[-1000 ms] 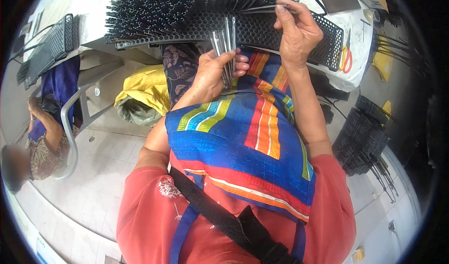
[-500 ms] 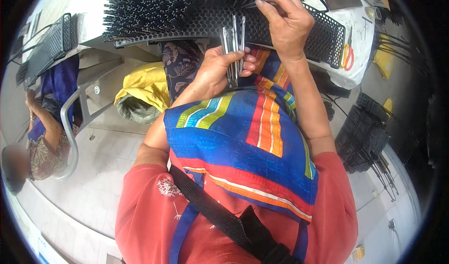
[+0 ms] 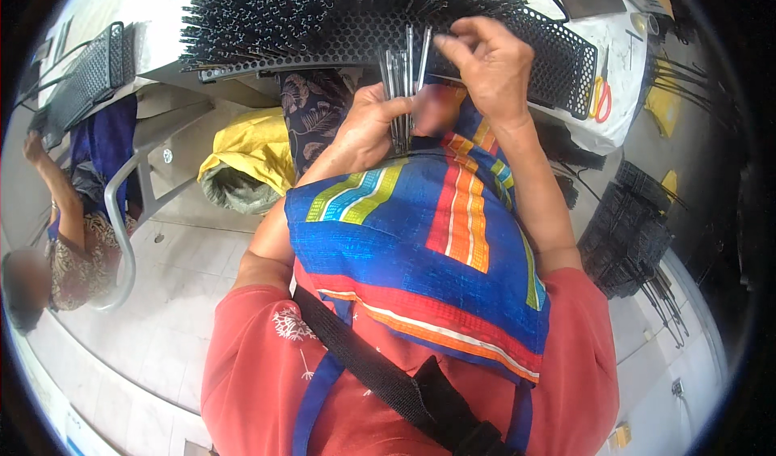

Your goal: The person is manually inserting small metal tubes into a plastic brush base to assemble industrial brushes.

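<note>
My left hand [image 3: 373,124] is closed around an upright bundle of thin metal rods [image 3: 398,80], whose shiny tops stick up above the thumb. Beside the tallest rod, my right hand [image 3: 495,72] has its thumb and forefinger a little apart, and I see nothing between them. Its fingertips are slightly blurred. Just beyond both hands lies a long black perforated metal panel [image 3: 558,56], densely set with upright black rods [image 3: 323,19]. Its right end bears no rods.
Scissors with red and yellow handles [image 3: 600,100] lie on the white table [image 3: 622,44] at the right. Below the table's edge is a yellow sack [image 3: 246,153]. A co-worker [image 3: 77,238] sits at the left near another perforated panel [image 3: 97,68]. Black racks [image 3: 626,230] stand at the right.
My right hand has moved back from the panel's rods toward the bundle, and its pinch has loosened. My left hand keeps the rods in place. The co-worker's hand has risen toward the other panel.
</note>
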{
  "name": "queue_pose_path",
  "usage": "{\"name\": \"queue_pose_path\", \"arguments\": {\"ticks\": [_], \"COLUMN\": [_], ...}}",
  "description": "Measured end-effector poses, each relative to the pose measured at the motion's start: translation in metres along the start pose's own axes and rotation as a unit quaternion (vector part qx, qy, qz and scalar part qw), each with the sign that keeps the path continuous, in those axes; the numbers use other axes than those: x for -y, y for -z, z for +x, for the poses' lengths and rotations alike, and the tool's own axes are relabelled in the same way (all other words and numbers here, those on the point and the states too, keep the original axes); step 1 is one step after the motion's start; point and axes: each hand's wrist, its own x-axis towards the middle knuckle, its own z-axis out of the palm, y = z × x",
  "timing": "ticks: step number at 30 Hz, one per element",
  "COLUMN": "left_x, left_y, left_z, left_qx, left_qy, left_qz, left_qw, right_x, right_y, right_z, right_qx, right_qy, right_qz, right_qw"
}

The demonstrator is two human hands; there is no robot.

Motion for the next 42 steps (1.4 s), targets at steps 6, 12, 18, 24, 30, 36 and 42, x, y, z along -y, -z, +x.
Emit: {"name": "queue_pose_path", "arguments": {"ticks": [6,12,18,24,30,36,42], "left_x": [-0.001,0.002,0.01,0.006,0.003,0.003,0.002], "left_y": [-0.004,0.006,0.004,-0.001,-0.002,-0.002,0.001], "left_z": [-0.002,0.007,0.006,0.006,0.008,0.009,0.008], "left_qx": [0.068,-0.023,-0.057,-0.054,-0.035,-0.025,0.019], "left_qy": [0.051,0.056,0.013,0.054,0.018,0.025,0.018], "left_qz": [0.056,-0.022,-0.004,-0.016,-0.023,-0.035,-0.011], "left_qw": [0.995,0.998,0.998,0.997,0.999,0.999,1.0], "right_x": [-0.021,-0.014,-0.018,-0.03,-0.008,-0.006,-0.012], "right_y": [-0.008,0.004,0.002,-0.005,-0.002,-0.002,-0.001], "right_z": [-0.017,-0.008,0.012,0.013,0.02,0.026,-0.007], "right_qx": [0.149,-0.067,-0.186,-0.18,-0.152,-0.138,-0.028], "right_qy": [-0.261,-0.161,-0.005,0.049,0.07,0.13,-0.052], "right_qz": [0.372,0.427,0.379,0.261,0.155,0.088,0.141], "right_qw": [0.878,0.887,0.907,0.947,0.974,0.978,0.988]}}
